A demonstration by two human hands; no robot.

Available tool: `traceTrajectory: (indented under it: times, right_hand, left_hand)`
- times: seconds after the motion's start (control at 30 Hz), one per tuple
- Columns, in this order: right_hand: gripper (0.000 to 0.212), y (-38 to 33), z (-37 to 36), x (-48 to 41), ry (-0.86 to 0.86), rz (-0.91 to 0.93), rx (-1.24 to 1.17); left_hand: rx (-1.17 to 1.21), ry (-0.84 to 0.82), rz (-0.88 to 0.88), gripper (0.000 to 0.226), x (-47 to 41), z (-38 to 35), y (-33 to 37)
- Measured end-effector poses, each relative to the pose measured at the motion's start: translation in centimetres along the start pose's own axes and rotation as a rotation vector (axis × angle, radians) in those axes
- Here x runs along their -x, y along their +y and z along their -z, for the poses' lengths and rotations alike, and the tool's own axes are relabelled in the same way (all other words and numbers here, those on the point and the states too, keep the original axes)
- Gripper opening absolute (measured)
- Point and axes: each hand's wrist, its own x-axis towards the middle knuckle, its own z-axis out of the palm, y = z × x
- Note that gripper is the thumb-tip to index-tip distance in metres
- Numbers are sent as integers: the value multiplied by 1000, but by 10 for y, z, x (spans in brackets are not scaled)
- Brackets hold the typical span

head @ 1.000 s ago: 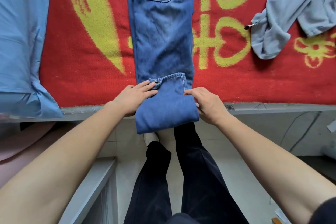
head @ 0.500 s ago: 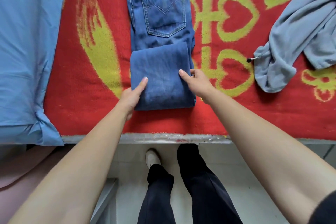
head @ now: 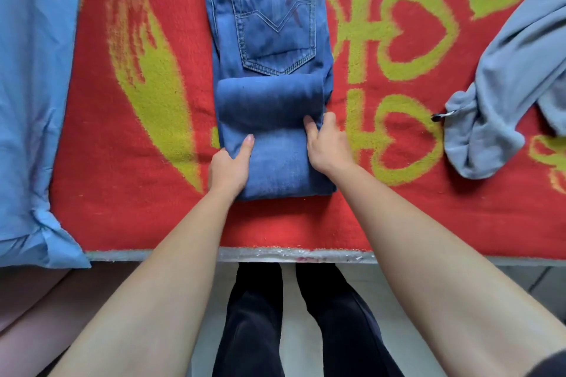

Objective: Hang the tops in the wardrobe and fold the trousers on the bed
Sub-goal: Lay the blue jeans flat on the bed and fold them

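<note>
Blue jeans (head: 275,27) lie lengthwise on the red and yellow blanket (head: 128,199) of the bed, back pocket up. Their legs are folded into a thick bundle (head: 272,159) just below the pocket, with a rounded fold across its top. My left hand (head: 228,168) holds the bundle's left edge, one finger straight on top and the rest tucked under the side. My right hand (head: 327,144) grips the right edge, its fingertips curled into the fold.
Light blue bedding (head: 33,95) covers the bed's left side. A grey garment (head: 502,95) with a small metal clip lies crumpled at the right. The bed's front edge (head: 306,254) runs below my forearms, and my legs in dark trousers stand on the floor beneath it.
The folded leg section has been turned over again and now sits higher, against the back pocket. Both hands moved from lying flat beside the fold to gripping its sides.
</note>
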Motion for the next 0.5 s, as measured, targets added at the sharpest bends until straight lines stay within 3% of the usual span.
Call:
traceTrajectory:
  times: [0.13,0.33,0.43,0.5]
  right_hand:
    - [39,5,-9,22,104,-10,15]
    - [40,8,-17,18,166,31,207]
    - [57,11,-12,32,414,345,343]
    - [62,12,-7,37,554,621,436]
  left_hand:
    - [-330,78,57,94,7,-3,4]
    - [-478,73,58,88,4,-8,3]
    - [-336,263,-150,61,21,2,-3]
    - [-276,441,-509,51,29,15,-3]
